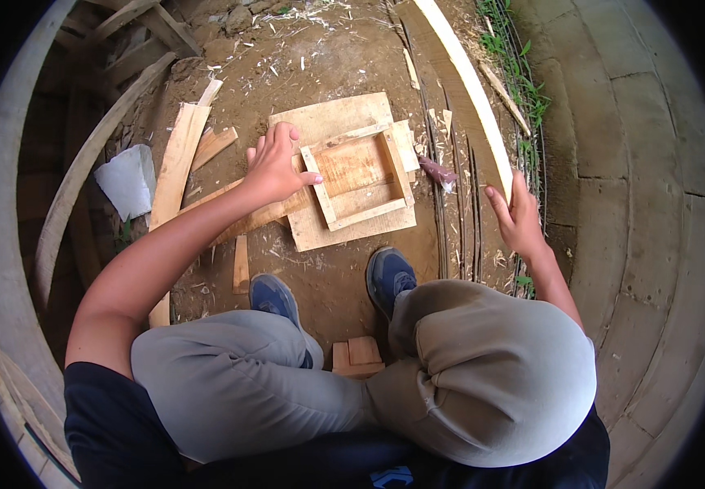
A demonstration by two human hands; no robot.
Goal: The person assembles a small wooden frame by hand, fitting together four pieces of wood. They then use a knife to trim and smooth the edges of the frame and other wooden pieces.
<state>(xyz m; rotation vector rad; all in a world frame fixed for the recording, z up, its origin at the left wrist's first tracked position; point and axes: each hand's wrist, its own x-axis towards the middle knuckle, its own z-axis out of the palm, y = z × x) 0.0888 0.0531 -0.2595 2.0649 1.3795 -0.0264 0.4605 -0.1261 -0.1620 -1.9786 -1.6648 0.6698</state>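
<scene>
While the person squats on bare dirt ground [344, 277], the left hand [275, 167] presses open-palmed, fingers spread, on the left edge of a small wooden frame [358, 175]. It lies flat on a pale plywood board [328, 118] between the blue shoes [275, 295]. Four thin rough-sawn slats already form a closed rectangle, so the frame looks largely assembled; whether it is fastened cannot be told. The right hand [515, 216] hangs open and empty beside a long curved plank [471, 98]. Loose offcuts [356, 354] and splinters lie scattered about.
</scene>
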